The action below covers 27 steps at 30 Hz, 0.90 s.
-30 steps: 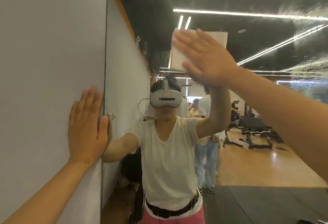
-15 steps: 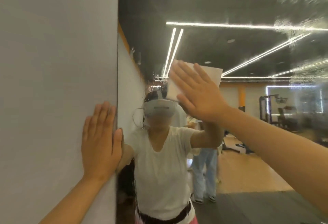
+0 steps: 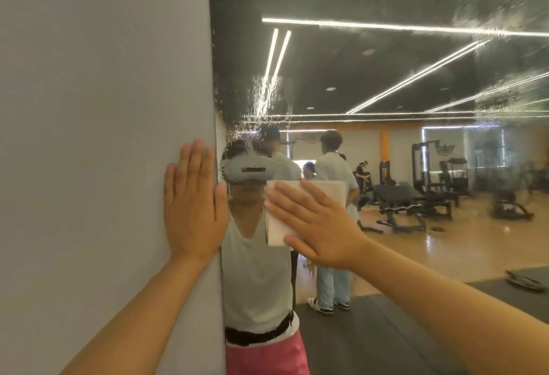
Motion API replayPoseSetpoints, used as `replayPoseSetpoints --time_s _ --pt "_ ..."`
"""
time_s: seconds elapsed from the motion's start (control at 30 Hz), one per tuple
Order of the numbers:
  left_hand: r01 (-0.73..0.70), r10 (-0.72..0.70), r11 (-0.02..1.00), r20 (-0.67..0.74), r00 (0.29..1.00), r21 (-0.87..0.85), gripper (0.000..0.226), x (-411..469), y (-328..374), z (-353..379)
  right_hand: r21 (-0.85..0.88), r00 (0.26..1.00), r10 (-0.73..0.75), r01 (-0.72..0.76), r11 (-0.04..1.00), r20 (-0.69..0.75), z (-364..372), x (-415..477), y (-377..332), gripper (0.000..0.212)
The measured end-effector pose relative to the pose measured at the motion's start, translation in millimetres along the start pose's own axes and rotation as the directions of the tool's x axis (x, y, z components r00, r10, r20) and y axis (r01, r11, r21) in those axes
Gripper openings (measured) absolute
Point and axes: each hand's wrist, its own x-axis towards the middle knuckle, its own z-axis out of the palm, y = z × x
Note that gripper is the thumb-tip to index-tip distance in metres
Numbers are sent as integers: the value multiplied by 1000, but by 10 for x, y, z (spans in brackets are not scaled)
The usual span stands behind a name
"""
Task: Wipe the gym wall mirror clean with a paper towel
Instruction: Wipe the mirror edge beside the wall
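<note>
Wall mirror, large, frameless glass (image 3: 386, 71): it fills the field above, below and to the right of the pressing right hand. Its left vertical edge runs just left of that hand. The reflection shows a dark ceiling with white strip lights, a wood floor, black weight benches and racks, several standing persons, and the wearer in a white shirt, pink shorts and a grey headset.

Plain grey painted wall (image 3: 89, 107): it adjoins the mirror's left edge and extends well left of the grip.

Left hand (image 3: 193, 211): it lies flat on the grey wall just left of the grip, at about the same height. The fingers are straight, close together and point up. The thumb side lies at the mirror's edge. It holds nothing.

Right hand (image 3: 320, 226): the palm faces the glass, with fingers straight, spread and angled up and to the left. It presses the towel against the mirror and nothing is pinched.

White folded rectangular paper towel (image 3: 328, 192): it sits flat on the glass under the right fingers. Its upper right corner and lower left edge show beyond the hand, over the reflected face and chest.

Wet streaked patch of droplets (image 3: 264, 101): it is on the glass above the grip, near the left edge. Similar smearing shows far up and to the right of the grip.
</note>
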Motion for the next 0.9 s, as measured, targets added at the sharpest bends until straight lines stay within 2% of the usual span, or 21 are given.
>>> replayPoseSetpoints --time_s 0.13,0.2,0.4,0.63,0.77,0.9 --pt "-20 20 1000 -17 1000 -6 58 -1 -11 -6 -20 990 -138 138 990 17 -83 105 238 62" --pt "-26 26 1000 -23 999 -13 58 3 -9 -17 -26 990 -134 135 991 32 -128 254 401 61" --pt "-49 47 998 -46 998 -31 58 -20 -17 1 -42 981 172 -176 983 -92 -428 969 1057 64" --pt "-35 34 999 -43 998 -22 58 -27 0 -2 1 918 375 -378 926 -132 -667 1499 1399 67" --pt "-34 33 999 -41 999 -26 58 -34 -10 3 11 894 420 -424 906 -156 -612 1523 1282 66" --pt "-36 34 999 -37 999 -38 58 -29 -11 7 -14 922 351 -358 933 -163 -457 1329 981 63"
